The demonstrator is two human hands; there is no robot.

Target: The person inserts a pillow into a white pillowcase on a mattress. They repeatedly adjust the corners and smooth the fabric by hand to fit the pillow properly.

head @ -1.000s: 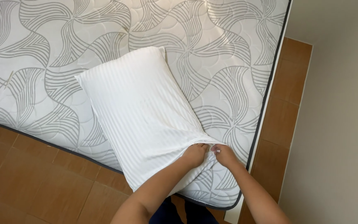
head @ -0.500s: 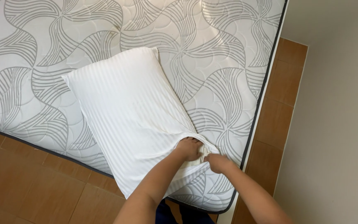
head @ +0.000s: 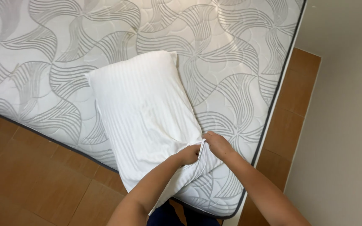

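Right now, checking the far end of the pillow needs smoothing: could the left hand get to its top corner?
Probably yes: the left hand grips the pillow at its near end, and nothing lies on the pillow between it and that corner.

A bare mattress (head: pixel 239 62) fills most of the view, its quilted top white with grey swirling bands of curved lines and a dark piping along its edges. Its near corner points toward the bottom of the view. One thing lies directly on it: a white pillow (head: pixel 143 113) in a finely striped case, set at a slant near that corner, its lower end reaching over the mattress's near edge. The mattress stands on a floor (head: pixel 34 184) of brown tiles, with a pale wall (head: pixel 348 125) close along its right side.
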